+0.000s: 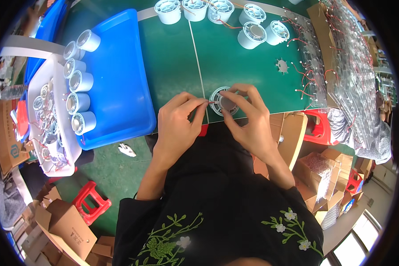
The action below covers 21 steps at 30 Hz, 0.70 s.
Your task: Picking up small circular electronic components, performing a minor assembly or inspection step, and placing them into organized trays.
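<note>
On the green tabletop (170,66), close to its front edge, stands a round white plastic housing (214,109) with a ribbed rim. A flat grey disc (227,104) shows in its middle. My right hand (252,117) is over the housing's right side, thumb and fingertips closed about the disc's edge. From the left, my left hand (179,119) pinches a short thin wire (213,102) at the housing's rim. The wire's far end is too small to make out.
A blue tray (115,80) lies at left with several white cups (81,81) along its side, beside a white bin (68,155) of wired parts. More white housings (252,35) stand at the back. Clear-bagged wired parts (354,80) and a toothed grey plate (282,66) lie right.
</note>
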Tool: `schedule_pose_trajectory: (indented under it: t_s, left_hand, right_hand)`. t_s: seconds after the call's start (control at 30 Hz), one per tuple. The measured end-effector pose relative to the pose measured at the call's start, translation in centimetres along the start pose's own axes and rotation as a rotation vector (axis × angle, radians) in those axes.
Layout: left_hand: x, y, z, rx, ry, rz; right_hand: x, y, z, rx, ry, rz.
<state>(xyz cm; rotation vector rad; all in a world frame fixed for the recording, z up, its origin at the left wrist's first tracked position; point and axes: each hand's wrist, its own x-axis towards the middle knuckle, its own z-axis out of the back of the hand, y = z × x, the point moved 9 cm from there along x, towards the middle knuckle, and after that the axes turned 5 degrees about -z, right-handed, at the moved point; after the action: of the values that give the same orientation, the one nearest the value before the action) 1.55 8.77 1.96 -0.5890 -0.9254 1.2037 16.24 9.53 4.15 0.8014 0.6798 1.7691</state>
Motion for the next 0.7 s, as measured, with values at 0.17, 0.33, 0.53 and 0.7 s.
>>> schedule_pose_trajectory:
  t_s: [0.17, 0.33, 0.53, 0.7]
  left_hand:
    - [-0.3, 0.7, -0.3, 0.009, 0.021, 0.019]
    - [-0.2, 1.7, -1.0, -0.030, 0.057, 0.059]
    - [-0.2, 2.1, -1.1, -0.052, 0.060, 0.074]
    - [-0.2, 2.2, -1.1, -0.058, 0.053, 0.081]
  right_hand:
    - [0.2, 0.2, 0.0, -0.031, -0.001, 0.025]
    - [0.3, -0.1, 0.1, -0.005, 0.009, 0.037]
    - [0.5, -0.9, 0.0, 0.029, 0.018, 0.061]
    - [0.3, -1.1, -0.1, 0.045, -0.002, 0.079]
